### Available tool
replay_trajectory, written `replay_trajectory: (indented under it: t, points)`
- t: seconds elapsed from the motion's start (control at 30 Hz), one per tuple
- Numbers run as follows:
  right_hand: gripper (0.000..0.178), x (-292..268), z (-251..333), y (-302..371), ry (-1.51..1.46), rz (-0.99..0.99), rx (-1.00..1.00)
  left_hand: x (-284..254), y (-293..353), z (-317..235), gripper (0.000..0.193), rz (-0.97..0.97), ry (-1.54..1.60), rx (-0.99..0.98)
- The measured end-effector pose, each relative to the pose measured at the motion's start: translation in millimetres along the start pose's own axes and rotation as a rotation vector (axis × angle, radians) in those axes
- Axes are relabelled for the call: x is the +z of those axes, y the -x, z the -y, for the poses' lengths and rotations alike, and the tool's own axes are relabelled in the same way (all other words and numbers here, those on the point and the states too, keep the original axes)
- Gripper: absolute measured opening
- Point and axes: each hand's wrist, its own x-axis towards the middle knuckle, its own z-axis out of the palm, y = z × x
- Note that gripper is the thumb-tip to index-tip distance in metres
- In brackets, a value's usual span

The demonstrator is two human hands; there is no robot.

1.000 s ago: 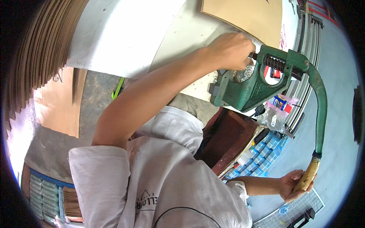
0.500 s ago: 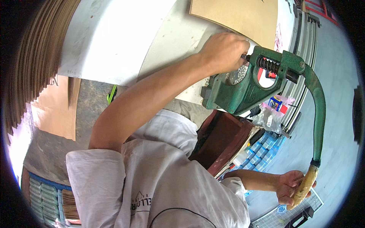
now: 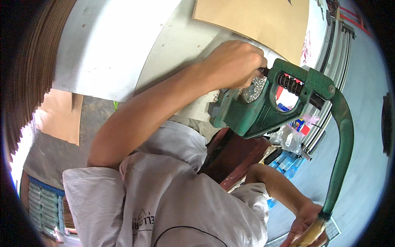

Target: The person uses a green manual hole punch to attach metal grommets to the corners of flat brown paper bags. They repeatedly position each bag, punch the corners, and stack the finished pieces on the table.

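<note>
A green hand press point(image 3: 255, 111) with a coiled spring point(image 3: 290, 84) stands on the white worktop. My left hand point(image 3: 236, 64) is closed right at the tip of its plunger, and the fingers are curled out of sight; whatever they hold is hidden. On the right, a long curved green lever point(image 3: 345, 144) runs from the press toward me. My right hand point(image 3: 302, 226) grips its handle point(image 3: 312, 234), wrapped in yellowish material, near the lower edge. Small shiny metal pieces point(image 3: 257, 89) lie beside the press frame, close under my left hand.
Tan sheets point(image 3: 255, 20) lie beyond my left hand, with a large white sheet point(image 3: 111, 41) on the left. A stack of brown cardboard point(image 3: 33, 61) rises at far left. Past the press are a plastic bag point(image 3: 288, 138), a metal rail point(image 3: 337, 53) and blue containers point(image 3: 288, 162).
My right hand has pulled the lever handle down and nearer to me. The left hand stays closed at the plunger tip. The whole view has shifted slightly.
</note>
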Motion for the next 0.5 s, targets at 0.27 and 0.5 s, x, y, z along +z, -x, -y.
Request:
replay_trajectory:
  t: [0.27, 0.5]
  points:
    - [0.058, -25, -31, 5, 0.054, -0.016, 0.229, -4, -1, -5, 0.022, -0.022, 0.022, -0.027]
    - [0.055, -48, -35, -9, -0.203, 0.101, 0.49, -8, -2, -7, 0.024, -0.008, 0.046, 0.014]
